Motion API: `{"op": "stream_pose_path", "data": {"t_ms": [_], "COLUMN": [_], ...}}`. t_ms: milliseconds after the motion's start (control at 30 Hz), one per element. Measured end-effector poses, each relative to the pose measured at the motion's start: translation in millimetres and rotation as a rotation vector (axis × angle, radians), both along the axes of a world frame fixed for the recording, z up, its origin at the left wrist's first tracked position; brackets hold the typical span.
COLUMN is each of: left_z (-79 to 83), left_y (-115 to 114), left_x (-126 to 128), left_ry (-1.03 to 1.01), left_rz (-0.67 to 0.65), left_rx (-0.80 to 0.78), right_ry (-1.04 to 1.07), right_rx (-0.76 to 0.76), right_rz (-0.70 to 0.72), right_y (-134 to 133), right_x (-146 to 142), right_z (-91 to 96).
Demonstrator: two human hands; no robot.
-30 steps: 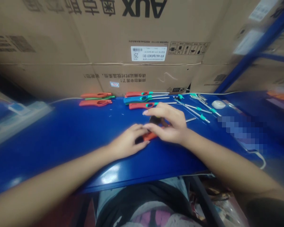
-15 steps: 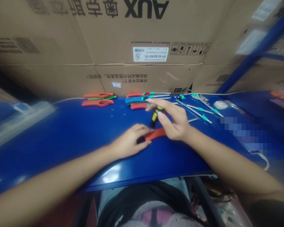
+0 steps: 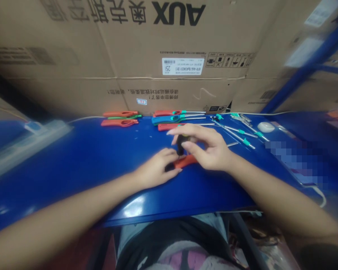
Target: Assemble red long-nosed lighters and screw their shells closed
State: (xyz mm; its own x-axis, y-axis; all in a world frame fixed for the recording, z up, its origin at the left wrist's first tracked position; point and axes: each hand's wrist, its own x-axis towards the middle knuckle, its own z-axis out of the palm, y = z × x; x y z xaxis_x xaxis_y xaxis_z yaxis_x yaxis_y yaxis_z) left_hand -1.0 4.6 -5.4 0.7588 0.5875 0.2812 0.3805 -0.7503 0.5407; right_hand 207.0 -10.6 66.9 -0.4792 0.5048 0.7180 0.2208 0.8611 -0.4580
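Note:
My left hand lies low over the blue table, its thumb and fingers closed around one end of an orange lighter handle. My right hand grips a small black and yellow screwdriver from above, thumb on one side and fingers on the other. The screwdriver stands nearly upright, its tip down at the orange handle close to my left fingertips. Exactly where the tip touches is too small to make out. Part of the handle is hidden behind my right hand.
Behind my hands lie red and blue lighters with metal tubes and several orange and green handles. Loose metal tubes with green pieces and a white rounded object sit at the right. A power strip is leftmost, and a cardboard box stands behind.
My right fingers have shifted around the screwdriver, covering more of its yellow parts, and the screwdriver stands more upright. My left hand keeps its hold. The whole view has drifted slightly.

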Motion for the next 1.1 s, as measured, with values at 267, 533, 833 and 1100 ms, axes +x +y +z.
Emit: {"op": "stream_pose_path", "data": {"t_ms": [267, 533, 833, 1100], "left_z": [0.9, 1.0, 0.2, 0.7], "left_y": [-1.1, -1.0, 0.2, -0.8], "left_x": [0.4, 1.5, 2.6, 3.3], "left_ry": [0.004, -0.033, -0.046, -0.047], "left_rz": [-0.002, -0.003, 0.011, 0.021], "left_rx": [0.001, -0.012, -0.032, -0.035], "right_ry": [-0.008, 0.074, 0.035, -0.055], "right_rx": [0.077, 0.235, 0.141, -0.125], "right_rz": [-0.023, -0.199, -0.189, -0.031], "right_y": [1.7, 7.1, 4.7, 0.4], "right_x": [-0.3, 1.3, -0.8, 0.9], "right_z": [-0.3, -5.5, -7.1, 0.5]}}
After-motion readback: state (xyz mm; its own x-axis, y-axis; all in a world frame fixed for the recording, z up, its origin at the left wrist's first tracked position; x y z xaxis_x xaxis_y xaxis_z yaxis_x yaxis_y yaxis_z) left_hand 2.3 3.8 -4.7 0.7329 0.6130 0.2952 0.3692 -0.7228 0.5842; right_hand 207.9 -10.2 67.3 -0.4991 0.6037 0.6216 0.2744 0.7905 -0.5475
